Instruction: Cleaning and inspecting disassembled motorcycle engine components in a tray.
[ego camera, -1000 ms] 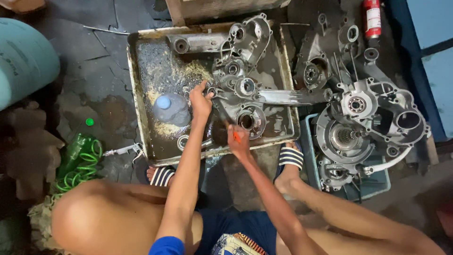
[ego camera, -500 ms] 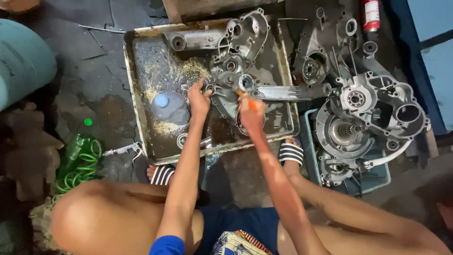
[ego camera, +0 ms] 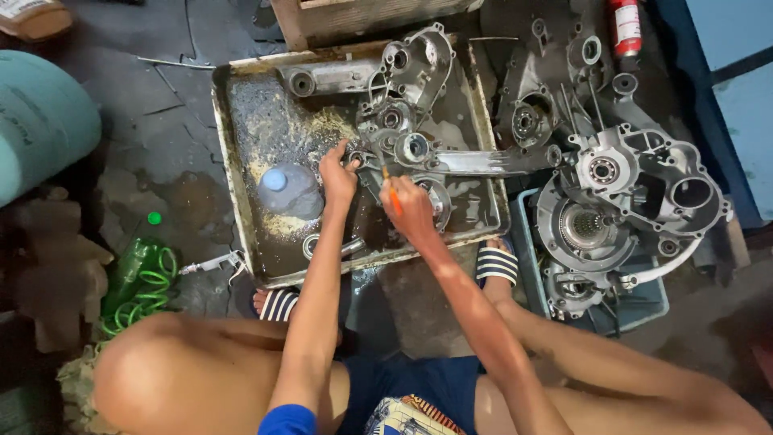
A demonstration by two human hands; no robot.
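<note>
Engine casing of grey cast aluminium (ego camera: 411, 121), with several round bearing bores, lies in the shallow, dented metal wash tray (ego camera: 229, 173) on the floor, partly wetted by the dark oily liquid that pools there. The left hand (ego camera: 338, 173) is pressed against the casing's lower left edge, fingers curled onto the metal to steady it. The right hand (ego camera: 409, 211) is closed around a thin orange-handled tool (ego camera: 391, 193), probably a brush; its working tip points up toward a round bore of the casing, though the tip itself is too small to make out.

A clear plastic bottle with a blue cap (ego camera: 288, 190) lies in the tray just beside the left hand. A second, larger grey engine case half (ego camera: 636, 201) rests over a blue plastic crate (ego camera: 644, 302) to the right, well apart from both hands. A green bottle with coiled green hose (ego camera: 141, 278) lies on the floor to the left.

Risks, as judged: the oily film could let the casing slide under the left hand; a slipping tool could drive fingers against sharp casting edges; the striped sandals (ego camera: 495, 262) sit close to the tray rim, where splashed liquid could reach them.
</note>
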